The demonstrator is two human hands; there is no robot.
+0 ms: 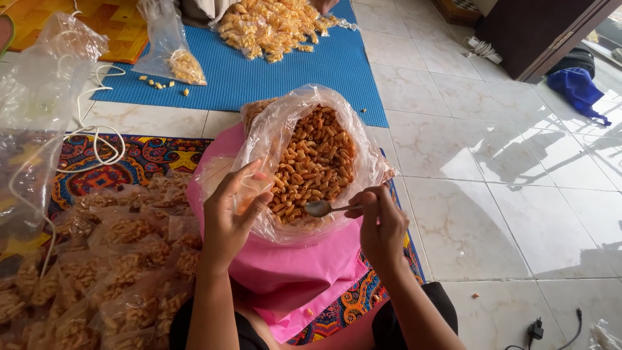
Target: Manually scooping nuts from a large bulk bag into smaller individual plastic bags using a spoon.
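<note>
Here the right hand [383, 227] is closed around the handle of a metal spoon [322, 208], and the bowl of the spoon lies at the near edge of the orange-brown snack pieces [315, 162] inside a big clear bag [363, 139]. The left hand [231, 210] is closed on the near left rim of this bag, pinching the thin plastic between thumb and fingers, so the mouth of the bag is held open. The bag rests on a pink cloth [291, 272] in front of the person, above the lap, and the cloth lies on a colourful patterned mat [129, 159]. To the left of the person there is a heap of small packets [110, 272], each filled with the same snack. More to the left, an empty clear plastic bag [39, 97] stands up, and a white cord [97, 139] runs beside it. Further away, on a blue mat [272, 78], lie a pile of yellow snack packets [272, 26] and one small bag [172, 52] with a few pieces loose around it. On the right side the floor is of pale tiles [518, 194], with a blue cloth [576, 91] near a dark door.
</note>
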